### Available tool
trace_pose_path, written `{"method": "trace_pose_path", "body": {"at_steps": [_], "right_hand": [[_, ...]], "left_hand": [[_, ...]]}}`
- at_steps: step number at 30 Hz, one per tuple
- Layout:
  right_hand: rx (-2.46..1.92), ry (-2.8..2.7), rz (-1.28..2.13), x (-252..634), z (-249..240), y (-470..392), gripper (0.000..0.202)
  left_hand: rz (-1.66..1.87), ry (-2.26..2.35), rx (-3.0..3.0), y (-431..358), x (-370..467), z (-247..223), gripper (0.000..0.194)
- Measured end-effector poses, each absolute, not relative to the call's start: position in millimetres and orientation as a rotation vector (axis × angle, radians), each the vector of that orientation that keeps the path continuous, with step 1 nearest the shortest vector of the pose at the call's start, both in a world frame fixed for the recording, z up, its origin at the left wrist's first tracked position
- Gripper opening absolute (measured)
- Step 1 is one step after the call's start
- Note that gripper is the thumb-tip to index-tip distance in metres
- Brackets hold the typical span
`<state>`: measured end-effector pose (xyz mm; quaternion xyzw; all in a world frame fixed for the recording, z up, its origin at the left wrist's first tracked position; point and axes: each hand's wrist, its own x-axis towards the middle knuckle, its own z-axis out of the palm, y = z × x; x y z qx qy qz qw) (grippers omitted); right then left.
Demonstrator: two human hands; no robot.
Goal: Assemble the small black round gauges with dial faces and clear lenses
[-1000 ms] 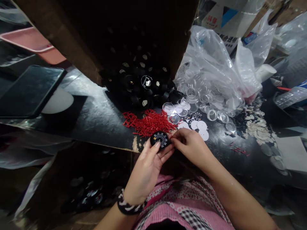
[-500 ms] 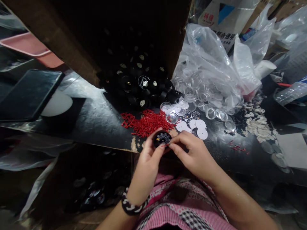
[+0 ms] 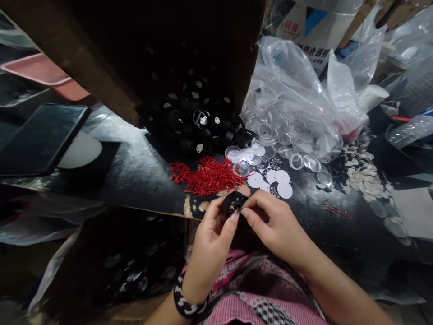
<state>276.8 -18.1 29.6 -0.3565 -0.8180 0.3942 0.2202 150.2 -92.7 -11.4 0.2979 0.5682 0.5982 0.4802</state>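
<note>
Centrally, the left hand (image 3: 214, 232) was curled around a black dial unit (image 3: 231, 199) near the front of the bench (image 3: 131, 192); the right hand (image 3: 272, 214) pinched narrowly at its face, apparently on a red sliver (image 3: 238, 209). Fitting seemed in hand, the next move calling for precise alignment. Beyond lay heaped red pieces (image 3: 211, 175) and white discs (image 3: 284, 190).

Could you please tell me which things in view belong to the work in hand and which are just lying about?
Seemingly part of the work:
- black dial piece
- red pointers
- printed dial discs
- clear round pieces

Apparently just lying about:
- pink tray
- dark-screened device
- white roll
</note>
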Motion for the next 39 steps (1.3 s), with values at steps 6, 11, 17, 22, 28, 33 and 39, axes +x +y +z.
{"method": "trace_pose_path", "body": {"at_steps": [6, 11, 17, 22, 28, 33, 39], "right_hand": [[-1.074, -2.255, 1.067, 277.4, 31.4, -30.9, 0.016], [-1.165, -2.334, 1.059, 278.5, 28.8, -31.0, 0.019], [-0.905, -2.532, 0.661, 278.2, 25.0, -17.0, 0.008], [-0.837, -2.623, 0.356, 271.2, 18.6, -12.2, 0.013], [-1.169, -2.501, 0.758, 267.3, 27.1, -11.5, 0.006], [-1.313, -2.377, 0.885, 309.1, 21.4, 36.1, 0.012], [-1.796, -2.249, 0.181, 352.4, -3.9, 103.4, 0.05]], "left_hand": [[1.43, 1.556, 0.812, -104.9, 149.0, -6.7, 0.026], [1.353, 1.47, 0.75, -103.9, 143.7, -14.9, 0.026], [1.306, 1.159, 0.511, -96.1, 135.7, -19.7, 0.042], [1.306, 1.285, 0.434, -98.5, 145.3, -24.1, 0.04], [1.349, 1.282, 0.332, -96.2, 159.8, -33.4, 0.038], [1.317, 1.311, 0.487, -93.2, 147.5, -38.2, 0.041], [1.381, 1.183, 0.357, -91.0, 150.6, -45.0, 0.043]]}}
